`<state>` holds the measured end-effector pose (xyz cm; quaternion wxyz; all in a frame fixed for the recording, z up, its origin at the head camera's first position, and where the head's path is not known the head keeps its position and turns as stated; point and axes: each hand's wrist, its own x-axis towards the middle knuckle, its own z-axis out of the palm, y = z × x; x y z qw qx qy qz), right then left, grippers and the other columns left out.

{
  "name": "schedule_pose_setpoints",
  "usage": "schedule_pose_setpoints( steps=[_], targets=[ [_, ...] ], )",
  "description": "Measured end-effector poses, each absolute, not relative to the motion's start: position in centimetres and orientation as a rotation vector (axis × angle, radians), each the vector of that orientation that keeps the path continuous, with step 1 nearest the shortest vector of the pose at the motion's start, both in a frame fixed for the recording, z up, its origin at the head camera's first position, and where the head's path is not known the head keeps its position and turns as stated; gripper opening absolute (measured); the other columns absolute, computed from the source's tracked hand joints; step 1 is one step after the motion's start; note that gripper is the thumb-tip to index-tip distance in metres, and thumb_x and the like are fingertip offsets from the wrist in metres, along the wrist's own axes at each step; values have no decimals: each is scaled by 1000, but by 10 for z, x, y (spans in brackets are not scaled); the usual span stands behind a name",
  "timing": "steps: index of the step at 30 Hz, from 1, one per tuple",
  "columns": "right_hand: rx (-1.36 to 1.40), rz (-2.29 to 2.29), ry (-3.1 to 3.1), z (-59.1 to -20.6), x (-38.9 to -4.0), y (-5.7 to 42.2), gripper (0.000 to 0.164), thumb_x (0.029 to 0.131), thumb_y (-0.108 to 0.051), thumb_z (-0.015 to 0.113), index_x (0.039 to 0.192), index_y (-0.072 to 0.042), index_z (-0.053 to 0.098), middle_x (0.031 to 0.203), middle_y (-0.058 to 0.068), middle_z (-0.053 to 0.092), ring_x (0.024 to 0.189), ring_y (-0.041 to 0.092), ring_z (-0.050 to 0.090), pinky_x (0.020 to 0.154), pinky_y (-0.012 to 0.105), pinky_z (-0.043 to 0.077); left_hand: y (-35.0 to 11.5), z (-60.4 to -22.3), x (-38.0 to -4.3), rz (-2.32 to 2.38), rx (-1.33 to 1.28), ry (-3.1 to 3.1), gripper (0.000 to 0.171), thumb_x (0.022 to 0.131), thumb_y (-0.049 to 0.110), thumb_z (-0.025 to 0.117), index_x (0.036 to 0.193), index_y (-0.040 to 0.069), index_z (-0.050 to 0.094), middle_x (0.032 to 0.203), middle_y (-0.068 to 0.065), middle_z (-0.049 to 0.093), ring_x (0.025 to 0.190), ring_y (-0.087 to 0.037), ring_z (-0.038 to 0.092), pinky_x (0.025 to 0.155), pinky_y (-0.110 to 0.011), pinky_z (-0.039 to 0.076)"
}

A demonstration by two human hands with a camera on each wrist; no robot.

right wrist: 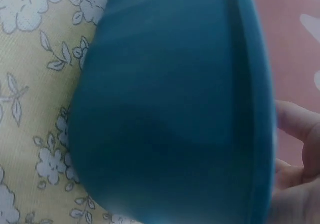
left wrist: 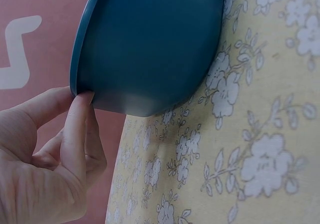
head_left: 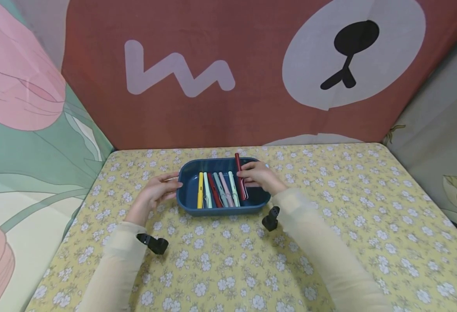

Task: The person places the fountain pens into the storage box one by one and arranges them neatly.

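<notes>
A dark blue plastic basin (head_left: pixel 220 212) stands on the table, with several pens lying side by side inside: a yellow pen (head_left: pixel 200 190), pale green ones, a dark red pen (head_left: pixel 215 190), a grey-blue pen (head_left: pixel 221 190) and a pink pen (head_left: pixel 227 189). My left hand (head_left: pixel 159 189) pinches the basin's left rim between thumb and fingers, as the left wrist view confirms. My right hand (head_left: pixel 260 176) pinches another red pen (head_left: pixel 238 162) over the basin's right part, its upper end above the far rim. In the right wrist view the basin wall hides this pen and most of the fingers.
A yellow flowered cloth (head_left: pixel 220 268) covers the table. Behind it hangs a reddish-brown fabric backdrop (head_left: pixel 251 121) with a cartoon face; patterned fabric also hangs at both sides. Each wrist carries a small black camera (head_left: pixel 156 244).
</notes>
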<state>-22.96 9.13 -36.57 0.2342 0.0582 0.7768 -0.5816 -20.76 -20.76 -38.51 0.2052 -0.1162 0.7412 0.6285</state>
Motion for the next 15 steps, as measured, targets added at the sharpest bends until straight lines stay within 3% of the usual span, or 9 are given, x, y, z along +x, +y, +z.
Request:
schedule_pose_setpoints(
  steps=[6, 15],
  targets=[
    [198, -1565, 2152, -368, -231, 86, 44, 95, -16, 58, 133, 2, 44, 116, 11, 55, 97, 19, 57, 100, 39, 53, -208, -385, -208, 1761, -312, 2058, 61, 94, 12, 61, 149, 14, 35, 148, -20, 42, 75, 2, 68, 69, -15, 59],
    [207, -1521, 2173, -371, -228, 83, 35, 95, -16, 58, 125, 1, 48, 107, 8, 56, 95, 19, 59, 96, 38, 55, -208, -384, -207, 1759, -308, 2061, 62, 93, 12, 61, 149, 13, 35, 147, -20, 42, 76, 3, 67, 70, -15, 59]
  ],
)
